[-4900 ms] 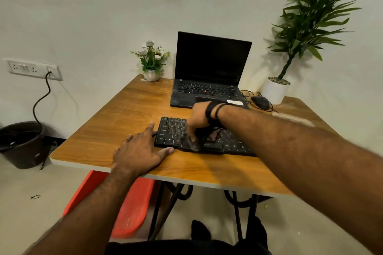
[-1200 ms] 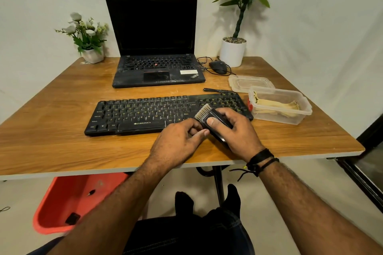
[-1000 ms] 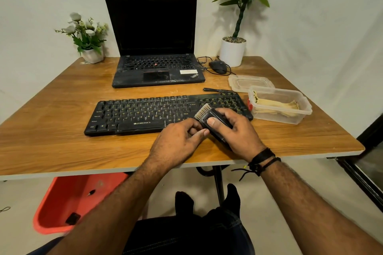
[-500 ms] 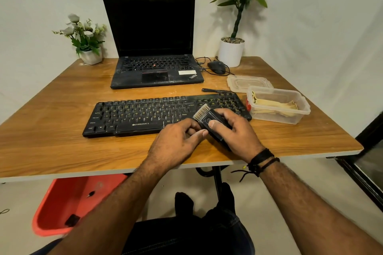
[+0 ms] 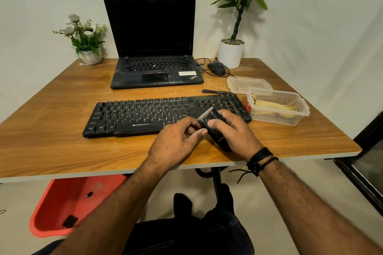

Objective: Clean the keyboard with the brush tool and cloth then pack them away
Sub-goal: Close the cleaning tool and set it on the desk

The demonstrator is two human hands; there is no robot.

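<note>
A black keyboard (image 5: 145,116) lies across the middle of the wooden table (image 5: 51,141). My right hand (image 5: 234,130) grips the black brush tool (image 5: 215,128) just in front of the keyboard's right end, thumb on its top. The pale bristles point up and left over the keys. My left hand (image 5: 176,143) touches the tool's left side with curled fingertips and thumb. A yellow cloth (image 5: 273,107) lies folded inside a clear plastic box (image 5: 290,120) right of the keyboard.
The box's lid (image 5: 246,85) lies behind it. An open laptop (image 5: 153,58), a mouse (image 5: 216,68) with cable, a white potted plant (image 5: 231,51) and a small flower pot (image 5: 89,47) stand at the back. A red tub (image 5: 68,209) sits under the table.
Since 4.9 s ago my right hand has left the keys and both hands have come together on the brush tool at the table's front. Over the last second the bristles look shorter.
</note>
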